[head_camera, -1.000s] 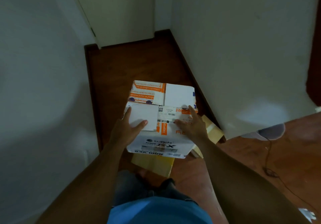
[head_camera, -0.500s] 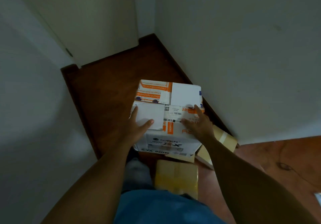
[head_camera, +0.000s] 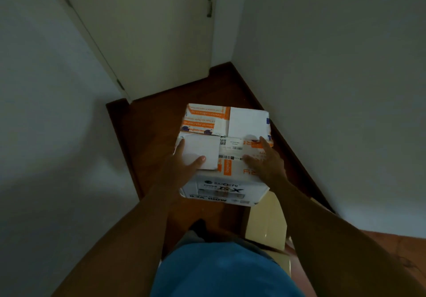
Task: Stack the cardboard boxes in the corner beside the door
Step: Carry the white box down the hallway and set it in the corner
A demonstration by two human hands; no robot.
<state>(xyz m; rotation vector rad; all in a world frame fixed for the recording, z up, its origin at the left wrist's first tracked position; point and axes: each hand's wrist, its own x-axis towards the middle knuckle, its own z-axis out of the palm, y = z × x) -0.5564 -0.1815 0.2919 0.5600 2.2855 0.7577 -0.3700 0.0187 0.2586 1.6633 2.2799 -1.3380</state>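
Observation:
I hold a white and orange cardboard box [head_camera: 230, 126] in front of me above the wooden floor. My left hand [head_camera: 182, 170] grips its near left top edge, thumb lying on a white flap. My right hand [head_camera: 265, 160] lies spread on the near right top, fingers over the orange print. The box's flaps are folded shut. A plain tan cardboard box [head_camera: 265, 225] sits on the floor below and behind it, partly hidden by my right arm. The corner [head_camera: 227, 66] beside the white door [head_camera: 149, 31] lies ahead, with bare floor.
A narrow strip of dark wooden floor [head_camera: 156, 124] runs between a white wall on the left [head_camera: 46, 112] and one on the right [head_camera: 334, 89]. A door hinge [head_camera: 209, 6] shows by the corner. My blue shorts fill the bottom of the view.
I have stepped forward with the box in both hands; the door and corner look closer and larger. The tan boxes have slid back under my right arm.

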